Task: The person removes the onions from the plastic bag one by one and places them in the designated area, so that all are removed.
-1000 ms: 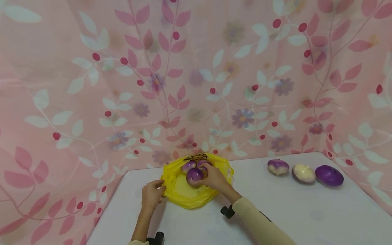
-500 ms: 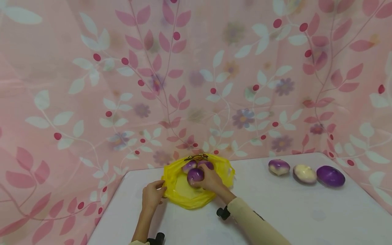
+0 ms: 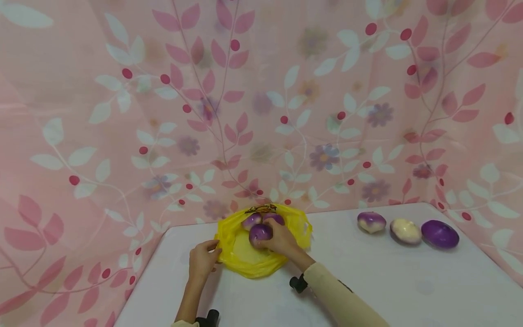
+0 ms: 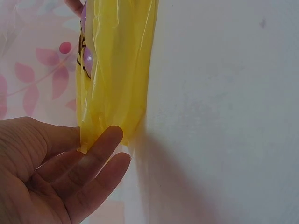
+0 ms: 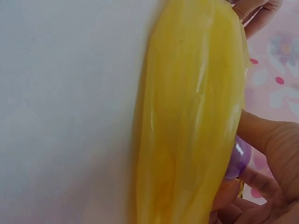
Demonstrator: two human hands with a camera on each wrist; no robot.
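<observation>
A yellow plastic bag point(image 3: 255, 271) lies with its mouth spread wide on the table. My left hand point(image 3: 202, 261) pinches the bag's left rim between thumb and fingers, shown up close in the left wrist view. Inside the bag, my right hand point(image 3: 283, 238) grips a glossy purple turnip point(image 3: 259, 235), its thumb at the near side and fingers over the far side. Behind that one sit two more turnips, one purple and white point(image 3: 251, 221) and one purple point(image 3: 274, 218), partly hidden by the hand. In the right wrist view the bag wall covers most of the gripped turnip point(image 5: 239, 157).
Three more turnips stand in a row at the right of the white table point(image 3: 392, 281): one purple and white point(image 3: 371, 222), one mostly cream point(image 3: 405, 231), one deep purple point(image 3: 440, 234). A pink floral cloth point(image 3: 261, 104) hangs along the table's back edge.
My right wrist and forearm have shifted slightly left and lower, the hand still on the turnip. My left hand, the bag and the turnips at the right stay where they were.
</observation>
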